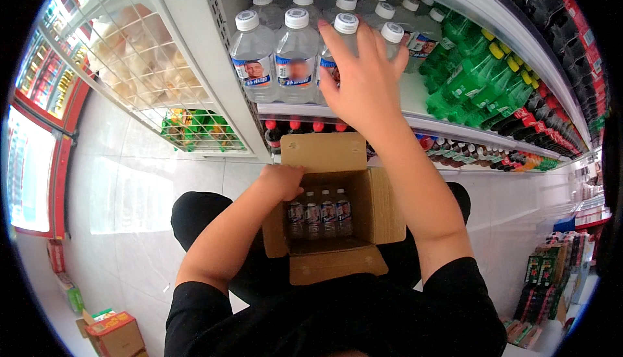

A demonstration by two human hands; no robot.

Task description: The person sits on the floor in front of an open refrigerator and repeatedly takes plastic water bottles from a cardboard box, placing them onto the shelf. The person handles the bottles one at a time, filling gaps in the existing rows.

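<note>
My right hand (360, 78) is on a front water bottle (345, 26) with a white cap on the upper shelf, its fingers curled round the top and the thumb at the label. Rows of similar clear bottles (295, 58) stand behind and left of it. My left hand (281, 182) grips the upper left edge of an open cardboard box (383, 201) between my knees. Inside the box are several clear labelled bottles (326, 214); its lower flap points toward me.
Green bottles (480, 78) fill the shelf's right, with dark bottles (295, 130) below. A white wire basket (123, 58) holds bagged goods at left, beside red-framed coolers (36, 169). Stacked packs (538, 285) stand on the right of the floor (117, 201), cartons (113, 331) at lower left.
</note>
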